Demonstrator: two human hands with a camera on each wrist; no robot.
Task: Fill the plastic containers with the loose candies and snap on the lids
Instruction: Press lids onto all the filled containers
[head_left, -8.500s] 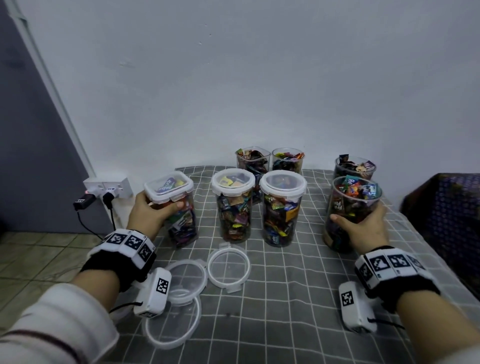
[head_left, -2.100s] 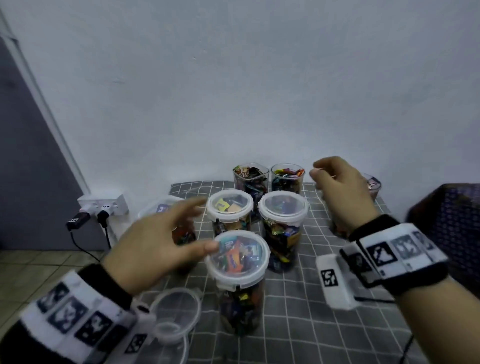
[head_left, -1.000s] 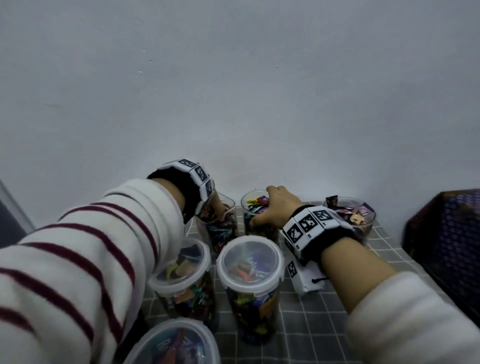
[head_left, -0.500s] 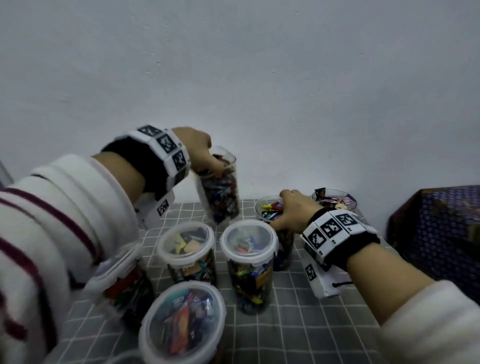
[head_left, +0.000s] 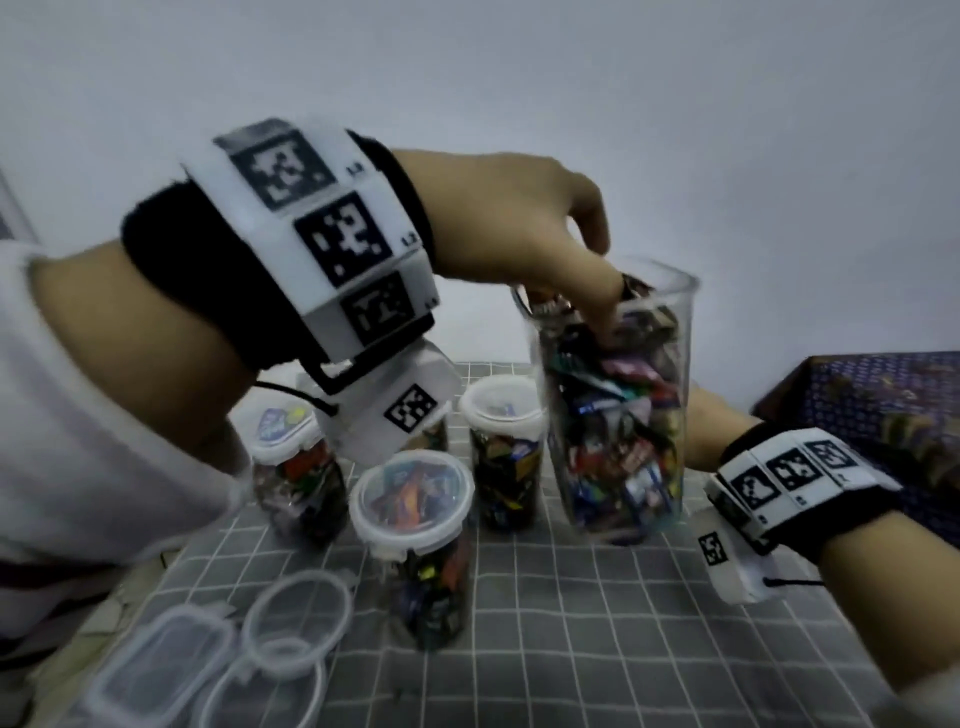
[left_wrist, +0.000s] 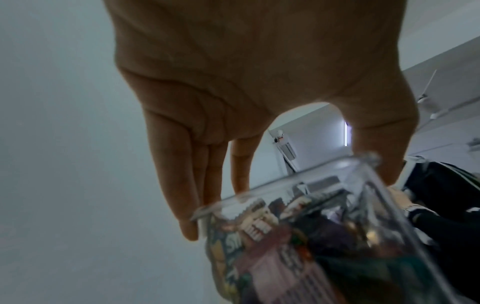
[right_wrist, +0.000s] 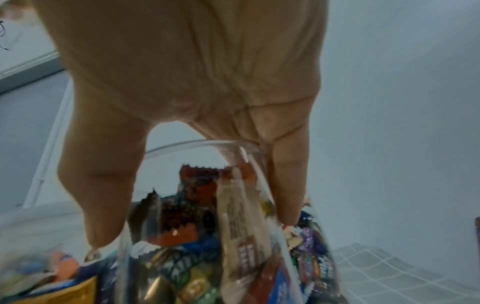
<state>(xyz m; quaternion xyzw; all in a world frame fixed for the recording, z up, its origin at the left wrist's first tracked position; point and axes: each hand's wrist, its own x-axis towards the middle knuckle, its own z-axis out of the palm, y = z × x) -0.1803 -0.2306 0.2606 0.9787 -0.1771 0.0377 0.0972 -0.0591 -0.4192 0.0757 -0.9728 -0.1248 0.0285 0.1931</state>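
Observation:
My left hand (head_left: 597, 280) holds a tall clear container (head_left: 618, 426) full of wrapped candies above the table, pinching its open rim. In the left wrist view, the fingers (left_wrist: 182, 185) lie outside the wall of that container (left_wrist: 324, 257) and the thumb is on the opposite side. My right hand (head_left: 704, 431) is mostly hidden behind it. The right wrist view shows the right hand (right_wrist: 197, 205) gripping the rim of a second open candy container (right_wrist: 233, 257). Three lidded containers (head_left: 413, 499) (head_left: 501, 410) (head_left: 283, 428) stand on the cloth.
A grey checked cloth (head_left: 597, 623) covers the table. Loose clear lids, one round (head_left: 298, 618) and one squarish (head_left: 161, 670), lie at the front left. A dark blue patterned box (head_left: 883, 415) stands at the right edge. A white wall rises behind.
My left hand has carried the open container nearer and to the right, in front of my right hand. The right hand still holds the round container at the back.

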